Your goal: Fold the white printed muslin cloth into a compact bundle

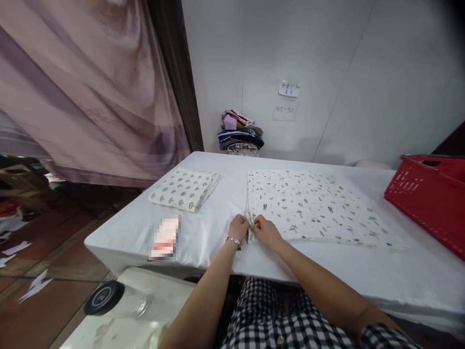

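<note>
A white cloth with small palm-tree prints (305, 203) lies folded in layers on the white-covered table (218, 237). At its near left corner, my left hand (239, 228) pinches the layered edge, with a bracelet on that wrist. Close beside it, my right hand (267, 231) has its fingers closed on the same edge, thumb and forefinger together. The fingertips of both hands nearly meet there, and the exact grip is partly hidden. To the left rests a second folded cloth with grey mushroom-like prints (183, 189), untouched.
A blurred-out flat rectangular item (165, 237) lies at the table's front left. The red plastic basket (428, 203) stands at the right. Folded textiles (240, 133) are stacked by the wall. A black-lidded clear jar (134, 303) is on a lower surface at the left.
</note>
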Tool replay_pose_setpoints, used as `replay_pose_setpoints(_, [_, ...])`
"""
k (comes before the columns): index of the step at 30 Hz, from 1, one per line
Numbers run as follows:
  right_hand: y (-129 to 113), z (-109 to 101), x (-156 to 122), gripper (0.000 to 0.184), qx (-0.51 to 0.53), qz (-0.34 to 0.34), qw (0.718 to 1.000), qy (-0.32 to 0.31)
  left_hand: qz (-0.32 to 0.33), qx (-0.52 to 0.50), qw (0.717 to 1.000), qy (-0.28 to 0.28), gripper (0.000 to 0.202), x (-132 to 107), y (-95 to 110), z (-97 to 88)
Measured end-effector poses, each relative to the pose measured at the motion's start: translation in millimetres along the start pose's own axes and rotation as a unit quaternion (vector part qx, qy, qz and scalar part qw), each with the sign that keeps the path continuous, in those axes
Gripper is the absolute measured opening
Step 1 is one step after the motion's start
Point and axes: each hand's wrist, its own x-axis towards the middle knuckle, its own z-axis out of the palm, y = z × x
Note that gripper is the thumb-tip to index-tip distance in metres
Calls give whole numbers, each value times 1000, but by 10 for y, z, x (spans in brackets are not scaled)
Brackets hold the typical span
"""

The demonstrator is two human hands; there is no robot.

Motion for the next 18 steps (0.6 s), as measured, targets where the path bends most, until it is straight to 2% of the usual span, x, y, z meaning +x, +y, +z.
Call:
replay_pose_setpoints(4, [21, -50, 10, 12, 54, -7, 998, 26, 10, 9, 1000, -13, 6, -24, 7, -2])
replay_pose_setpoints(6, [27, -73, 10, 15, 45, -7, 998, 37, 17, 18, 1000, -12, 7, -32, 9, -2])
replay_pose_setpoints(12, [42, -41, 1, 19, -37, -27, 998, -41, 51, 69, 996, 13, 11, -69, 9, 0])
replay_pose_setpoints(15, [81, -35, -3, 17, -17, -49, 997, -56, 76, 116, 990, 14, 11, -91, 13, 0])
replay_pose_setpoints(18, [153, -87, 3, 13, 46, -70, 994, -64, 89, 164, 982, 12, 12, -77, 34, -20])
